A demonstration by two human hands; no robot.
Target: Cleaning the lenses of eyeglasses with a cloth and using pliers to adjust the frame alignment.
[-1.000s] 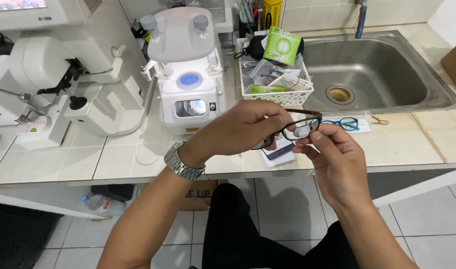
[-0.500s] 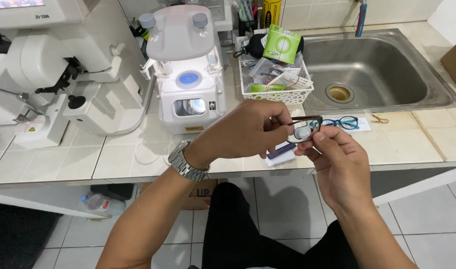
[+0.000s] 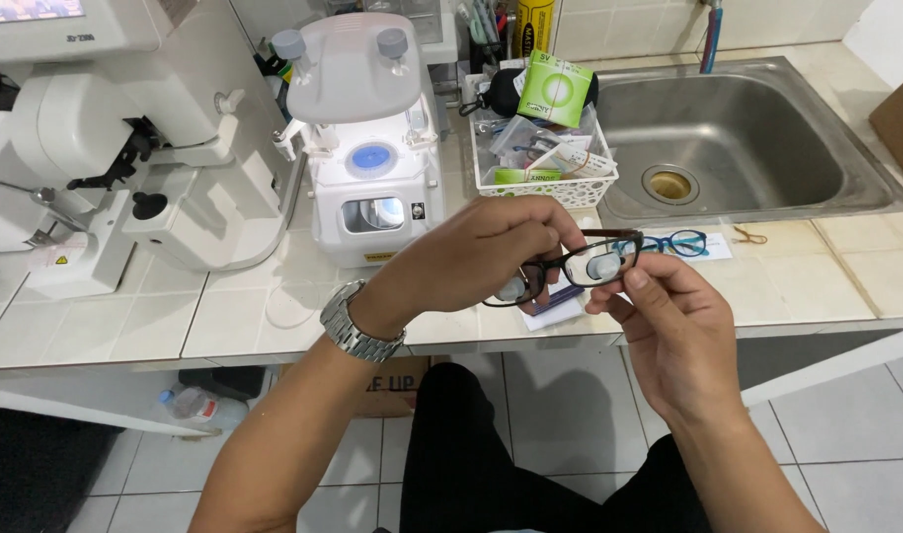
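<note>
Head view: both hands' grips point(image 3: 491, 259) point(image 3: 673, 331) pinching dark glasses point(image 3: 570, 268) over tiled counter point(image 3: 224, 316), steel sink point(image 3: 747, 148) beyond.

Head camera – close, looking down

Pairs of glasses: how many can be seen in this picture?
2. One dark-framed pair of glasses is held between the left hand and the right hand. A blue-framed pair lies on the counter before the sink. The basket may hide more.
</note>
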